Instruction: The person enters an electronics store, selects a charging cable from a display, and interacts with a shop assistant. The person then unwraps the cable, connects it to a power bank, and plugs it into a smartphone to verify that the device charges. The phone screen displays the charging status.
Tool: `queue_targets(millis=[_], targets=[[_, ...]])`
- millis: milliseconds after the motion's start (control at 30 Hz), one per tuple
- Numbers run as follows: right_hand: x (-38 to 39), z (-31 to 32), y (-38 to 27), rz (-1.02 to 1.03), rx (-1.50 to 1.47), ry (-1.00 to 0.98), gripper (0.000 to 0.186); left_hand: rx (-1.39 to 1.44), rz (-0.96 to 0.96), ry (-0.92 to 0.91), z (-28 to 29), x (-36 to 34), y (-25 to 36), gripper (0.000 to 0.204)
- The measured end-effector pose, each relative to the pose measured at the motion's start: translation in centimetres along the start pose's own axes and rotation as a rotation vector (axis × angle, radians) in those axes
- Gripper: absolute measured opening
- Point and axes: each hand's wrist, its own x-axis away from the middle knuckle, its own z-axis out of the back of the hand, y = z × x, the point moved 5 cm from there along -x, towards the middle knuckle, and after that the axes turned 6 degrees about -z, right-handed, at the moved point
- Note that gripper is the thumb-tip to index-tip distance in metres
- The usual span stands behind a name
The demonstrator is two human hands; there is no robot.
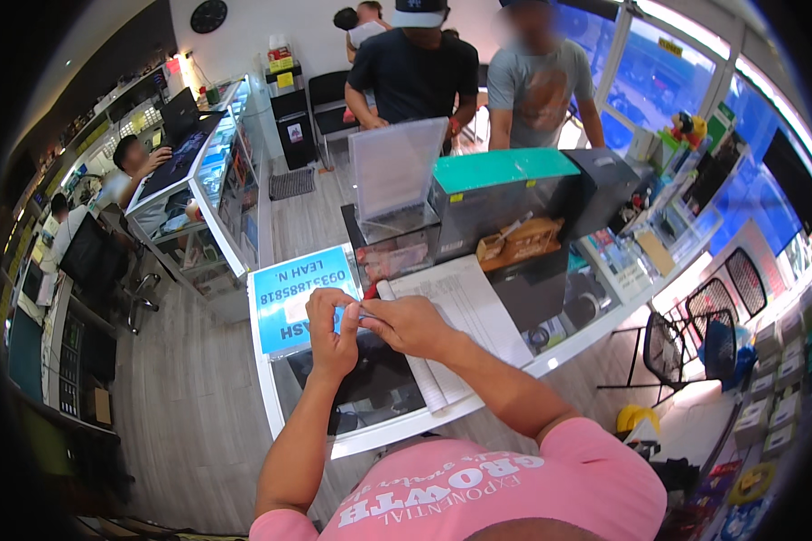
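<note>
Above the glass counter (534,371), my left hand (332,335) and my right hand (406,325) meet with fingertips pinched together. Something small and dark shows between them, too small to name. Behind my left hand lies a blue printed sheet (273,316), partly hidden by the fingers. An open record book (478,311) with ruled, written pages lies beneath and to the right of my right hand. Its near page is curled up along the left edge.
A clear acrylic stand (397,171) and a teal-topped case (505,165) rise along the counter's far side. Two people (415,81) stand beyond it. At the left are another glass showcase (209,194) and an office chair (95,257); black chairs (663,347) stand at the right.
</note>
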Motion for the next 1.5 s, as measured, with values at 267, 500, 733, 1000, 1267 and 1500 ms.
queue_targets(millis=[267,500,733,1000,1267,1500], targets=[[-0.3,0.2,1.0,-0.035,-0.110,0.031,0.022,-0.175,-0.022,-0.108,-0.2,-0.4,-1.0,0.026],[0.0,-0.4,1.9,-0.128,-0.018,-0.021,0.030,-0.191,0.029,-0.180,-0.3,-0.4,-2.1,0.028],[-0.1,0.2,1.4,-0.150,0.029,-0.021,0.035,-0.165,0.015,-0.191,-0.3,-0.5,-1.7,0.028],[0.2,1.8,0.1,-0.255,0.085,-0.097,0.051,-0.070,0.067,-0.334,-2.6,1.3,-1.7,0.025],[0.0,-0.3,-0.3,-0.096,-0.075,0.031,0.029,-0.081,0.083,-0.213,-0.4,0.2,-2.0,0.037],[-0.2,0.6,0.2,-0.033,-0.073,0.040,0.024,-0.087,0.052,-0.198,1.2,-0.3,-2.0,0.044]])
